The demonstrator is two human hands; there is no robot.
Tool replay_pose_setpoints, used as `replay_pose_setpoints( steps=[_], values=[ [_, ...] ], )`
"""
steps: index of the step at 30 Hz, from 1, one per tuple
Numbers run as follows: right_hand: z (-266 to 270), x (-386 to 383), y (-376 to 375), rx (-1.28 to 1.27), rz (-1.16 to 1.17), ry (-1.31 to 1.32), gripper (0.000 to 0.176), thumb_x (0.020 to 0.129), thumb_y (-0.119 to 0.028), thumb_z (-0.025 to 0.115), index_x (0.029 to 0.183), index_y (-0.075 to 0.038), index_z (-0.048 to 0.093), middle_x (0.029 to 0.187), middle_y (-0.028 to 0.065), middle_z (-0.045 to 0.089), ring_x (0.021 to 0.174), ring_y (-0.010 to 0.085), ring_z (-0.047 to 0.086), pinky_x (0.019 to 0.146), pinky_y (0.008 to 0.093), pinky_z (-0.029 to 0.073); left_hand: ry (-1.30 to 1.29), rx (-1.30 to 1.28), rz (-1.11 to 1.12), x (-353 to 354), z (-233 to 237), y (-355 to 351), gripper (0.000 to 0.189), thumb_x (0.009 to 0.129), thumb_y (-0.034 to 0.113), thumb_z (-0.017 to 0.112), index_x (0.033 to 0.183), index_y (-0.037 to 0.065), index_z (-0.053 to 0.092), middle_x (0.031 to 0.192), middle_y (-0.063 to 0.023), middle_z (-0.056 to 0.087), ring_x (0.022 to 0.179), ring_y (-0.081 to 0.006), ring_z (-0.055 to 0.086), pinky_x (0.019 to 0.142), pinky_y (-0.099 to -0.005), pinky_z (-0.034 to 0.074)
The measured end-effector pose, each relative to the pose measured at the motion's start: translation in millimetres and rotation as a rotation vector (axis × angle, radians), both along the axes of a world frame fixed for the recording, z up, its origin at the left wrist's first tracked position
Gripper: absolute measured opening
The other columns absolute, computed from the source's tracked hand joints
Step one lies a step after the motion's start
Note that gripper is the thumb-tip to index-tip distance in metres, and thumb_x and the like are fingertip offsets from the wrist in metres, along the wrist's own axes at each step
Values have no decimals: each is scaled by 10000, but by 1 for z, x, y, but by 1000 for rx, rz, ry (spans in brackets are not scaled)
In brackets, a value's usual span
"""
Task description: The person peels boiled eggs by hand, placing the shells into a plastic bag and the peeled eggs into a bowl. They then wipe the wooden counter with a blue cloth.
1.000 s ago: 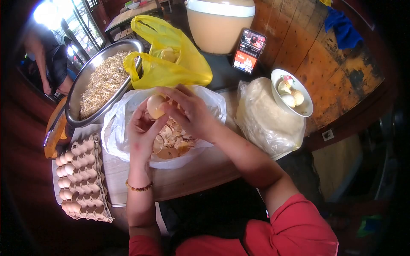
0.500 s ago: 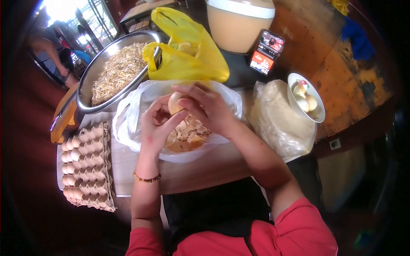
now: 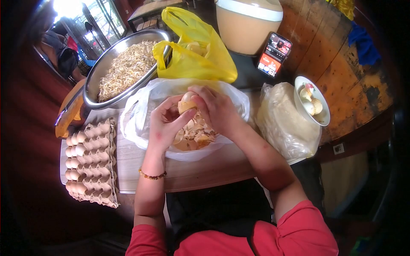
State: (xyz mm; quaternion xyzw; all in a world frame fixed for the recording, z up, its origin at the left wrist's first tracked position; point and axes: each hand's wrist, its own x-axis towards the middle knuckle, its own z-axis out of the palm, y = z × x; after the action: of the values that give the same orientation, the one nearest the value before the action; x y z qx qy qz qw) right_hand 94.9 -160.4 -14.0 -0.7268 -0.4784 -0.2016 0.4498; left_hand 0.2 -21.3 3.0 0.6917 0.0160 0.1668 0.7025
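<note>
Between both hands is an egg (image 3: 186,104), partly peeled: a pale bare top shows above a band of tan shell. My left hand (image 3: 167,117) grips it from the left, thumb along its lower side. The fingers of my right hand (image 3: 215,109) are curled against its right side, with the fingertips partly hidden. Below the hands, an open white plastic bag (image 3: 143,102) holds a heap of broken eggshell (image 3: 196,133). At the left edge of the table, a cardboard egg tray (image 3: 99,168) carries several brown eggs (image 3: 73,163) along its left side.
A steel basin (image 3: 91,87) of sprouts (image 3: 128,66) and a yellow bag (image 3: 213,64) stand behind. A phone (image 3: 274,54) leans by a beige pot (image 3: 247,32). To the right are a clear plastic bag (image 3: 286,121) and a bowl (image 3: 324,115) with eggs. Another person (image 3: 64,55) is far left.
More of the egg's pale top is bare now, with the shell band below it. My right fingers have closed lower around it. The whole view has shifted slightly.
</note>
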Motion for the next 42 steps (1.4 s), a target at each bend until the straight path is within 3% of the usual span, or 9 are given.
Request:
replay_pose_setpoints(
  steps=[8,15,19,24,26,30,35,40,42],
  values=[
    [-5,1,2,-57,-81,54,168,958,-133,501,1090,-55,570,909,180,647,798,390,631,678,436,515,21,40,21,4,-7,2,368,806,10,728,1146,-54,604,899,-37,675,789,-53,619,681,-184,490],
    [8,1,-2,10,-68,130,173,949,-168,524,949,1,558,721,243,606,661,413,601,587,474,474,18,123,-23,5,-11,5,426,783,-2,738,1181,-46,592,847,-23,678,747,-52,623,673,-176,498],
    [9,8,-1,111,-133,129,204,949,-153,521,856,21,571,720,262,595,694,443,578,616,491,444,37,66,-76,3,-5,2,504,777,-37,721,1249,-47,542,941,-55,675,819,-68,627,700,-193,510],
    [8,15,-5,53,-190,258,170,945,-154,537,887,0,579,769,235,609,719,433,581,611,454,445,-63,-227,-252,1,1,6,595,814,-47,616,1371,-49,406,1210,-122,585,1031,-139,606,804,-256,522],
    [8,15,-5,20,-187,289,171,943,-162,542,893,-3,580,774,236,607,736,431,581,622,460,447,-52,-313,-281,-1,2,11,590,821,-36,601,1375,-50,397,1211,-122,587,1042,-152,607,830,-269,517],
    [-2,16,0,-53,-211,91,169,933,-179,553,914,-14,584,801,222,608,775,414,584,658,469,450,-133,-568,-351,0,-2,23,561,844,-25,568,1376,-51,389,1227,-127,583,1078,-174,597,903,-298,495],
    [12,4,-2,38,-108,-13,220,917,-221,583,941,-3,602,854,203,620,806,381,596,679,454,466,-155,-419,-144,2,0,13,557,829,-56,600,1353,-44,412,1228,-118,580,1078,-168,592,925,-297,486],
    [26,-11,-7,86,94,302,259,932,-250,573,1063,-28,559,936,195,606,833,382,595,691,437,474,-179,-293,-109,5,-1,1,611,774,-116,667,1332,-33,434,1176,-88,593,1052,-153,597,883,-278,505],
    [19,-8,-4,110,109,275,243,935,-241,566,1064,-35,555,936,195,606,839,388,598,691,445,474,-158,-250,-92,4,2,-2,638,758,-124,692,1334,-23,437,1145,-68,591,1022,-141,604,835,-258,515]
  ],
)
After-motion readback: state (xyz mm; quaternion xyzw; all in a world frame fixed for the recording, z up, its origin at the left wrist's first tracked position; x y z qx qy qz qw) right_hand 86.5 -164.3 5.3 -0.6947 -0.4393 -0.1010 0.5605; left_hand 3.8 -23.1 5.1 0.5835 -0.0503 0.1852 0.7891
